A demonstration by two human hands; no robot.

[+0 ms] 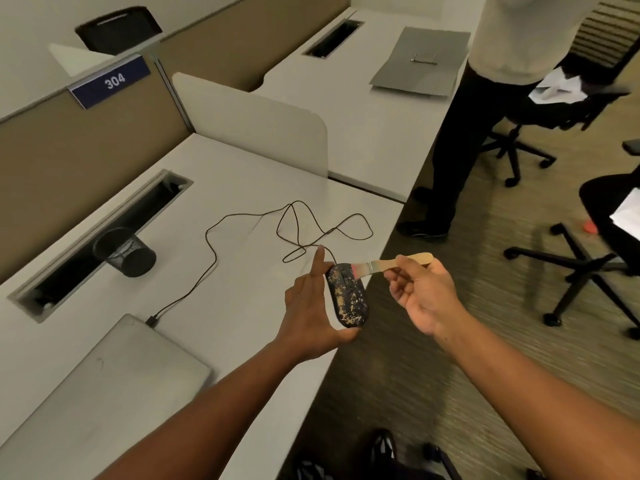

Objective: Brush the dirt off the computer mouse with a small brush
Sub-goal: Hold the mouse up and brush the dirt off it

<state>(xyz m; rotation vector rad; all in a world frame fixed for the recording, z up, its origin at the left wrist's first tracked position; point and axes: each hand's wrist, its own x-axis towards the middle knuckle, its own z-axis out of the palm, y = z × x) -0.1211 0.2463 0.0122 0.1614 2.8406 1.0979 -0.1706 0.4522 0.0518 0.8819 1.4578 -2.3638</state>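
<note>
Mouse (pixel 347 295), black, speckled with tan dirt, brush (pixel 388 264) touching.

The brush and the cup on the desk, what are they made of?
The brush handle looks like pale bare wood, flat and matt, with a shiny metal band before the pinkish bristles. The cup looks like black wire mesh, probably metal: you can see a fine grid in its wall.

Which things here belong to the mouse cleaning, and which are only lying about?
Belongs to the job:
computer mouse, speckled with dirt, held in left hand
small brush, held in right hand

Lying about:
mesh pen cup
closed laptop
metal clipboard
office chair
</note>
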